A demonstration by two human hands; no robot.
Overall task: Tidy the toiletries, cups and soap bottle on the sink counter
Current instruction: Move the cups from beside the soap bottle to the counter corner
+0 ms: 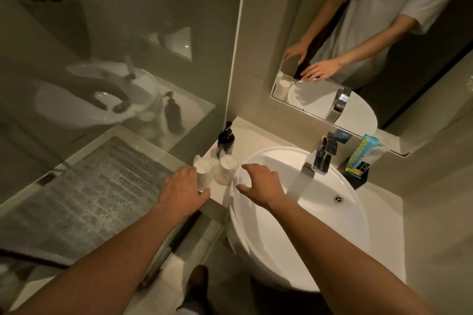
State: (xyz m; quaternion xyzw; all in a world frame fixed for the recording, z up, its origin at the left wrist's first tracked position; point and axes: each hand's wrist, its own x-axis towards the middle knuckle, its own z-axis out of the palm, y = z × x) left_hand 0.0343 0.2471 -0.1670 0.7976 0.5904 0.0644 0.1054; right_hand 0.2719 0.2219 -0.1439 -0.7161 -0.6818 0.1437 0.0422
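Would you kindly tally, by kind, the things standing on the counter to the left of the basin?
Cups: 2
Soap bottle: 1
Total: 3

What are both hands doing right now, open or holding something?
Left hand: open, fingers alongside the left cup, not closed round it.
Right hand: open, fingers spread above the basin, holding nothing.
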